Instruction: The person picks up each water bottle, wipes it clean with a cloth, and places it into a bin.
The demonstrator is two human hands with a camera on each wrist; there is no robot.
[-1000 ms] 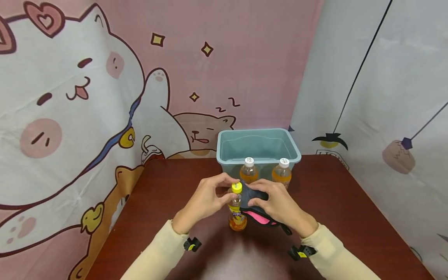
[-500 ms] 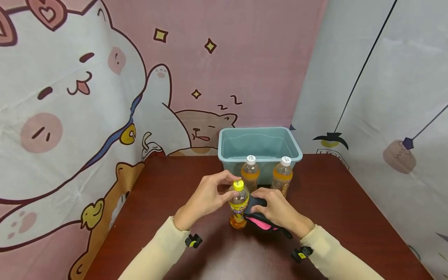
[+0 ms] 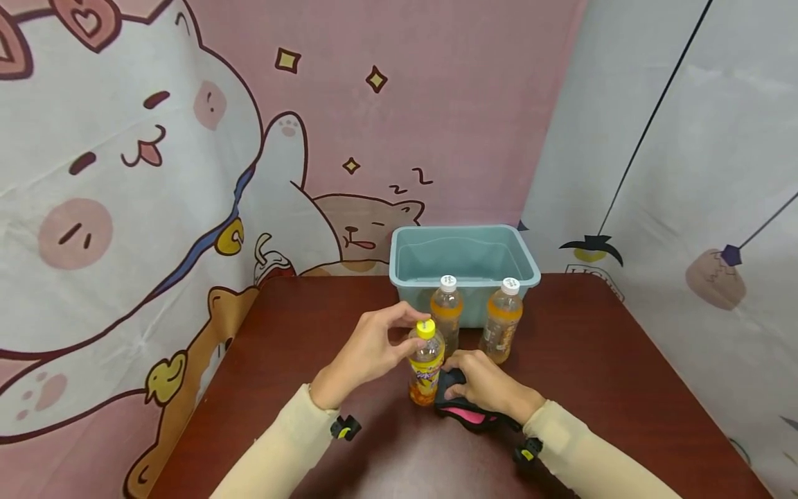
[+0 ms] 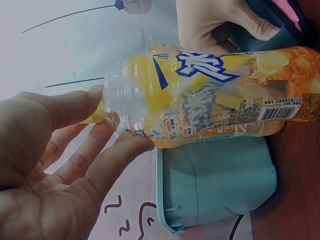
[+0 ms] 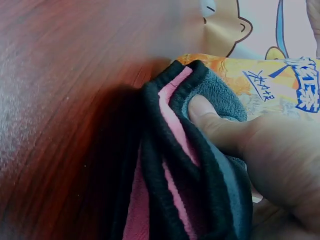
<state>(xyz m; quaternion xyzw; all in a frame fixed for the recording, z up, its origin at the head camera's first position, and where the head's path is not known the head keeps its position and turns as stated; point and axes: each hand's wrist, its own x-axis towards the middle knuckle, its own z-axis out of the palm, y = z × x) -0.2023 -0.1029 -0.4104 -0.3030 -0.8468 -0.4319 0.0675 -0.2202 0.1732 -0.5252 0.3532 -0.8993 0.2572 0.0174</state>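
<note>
A clear plastic drink bottle (image 3: 427, 374) with a yellow cap and a yellow label stands upright on the table. My left hand (image 3: 369, 350) pinches it at the cap and neck between thumb and fingers. On the bottle's right side, low down, my right hand (image 3: 489, 384) grips a folded cloth (image 5: 225, 95), dark grey outside with pink folds and black edging. The cloth lies against or very close to the label; exact contact is hidden. In the left wrist view the bottle (image 4: 210, 95) looks partly see-through, with some loose-looking label print.
Two white-capped bottles with orange bands, a left one (image 3: 446, 312) and a right one (image 3: 502, 322), stand just behind. Beyond them a pale blue-green plastic bin (image 3: 402, 294) sits on the dark red-brown table (image 3: 312, 312). Patterned cloth walls (image 3: 474, 104) enclose the back and sides.
My right hand has moved down the bottle's side with the cloth, from near the neck toward the lower label. The left hand keeps its pinch at the cap. The head view has shifted slightly.
</note>
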